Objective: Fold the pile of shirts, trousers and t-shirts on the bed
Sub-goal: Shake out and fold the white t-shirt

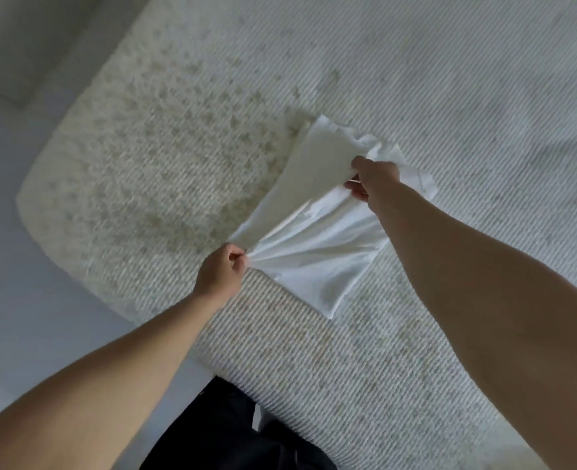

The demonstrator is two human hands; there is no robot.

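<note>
Ribbed bed (415,79): one white garment (317,239), two gripping hands.

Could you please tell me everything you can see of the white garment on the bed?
The white garment is thin, soft-looking cloth, partly folded into a rough rectangle on the ribbed bedcover. Its near part lies flat; one layer is lifted and creased. The left hand pinches its near left corner, the right hand grips its far edge. Its type cannot be told.

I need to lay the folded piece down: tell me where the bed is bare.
Bare ribbed cream bedcover lies beyond and right of the white cloth garment. Bare too is the speckled patch left of it. It is crowded only where the left hand and right hand grip it.
</note>
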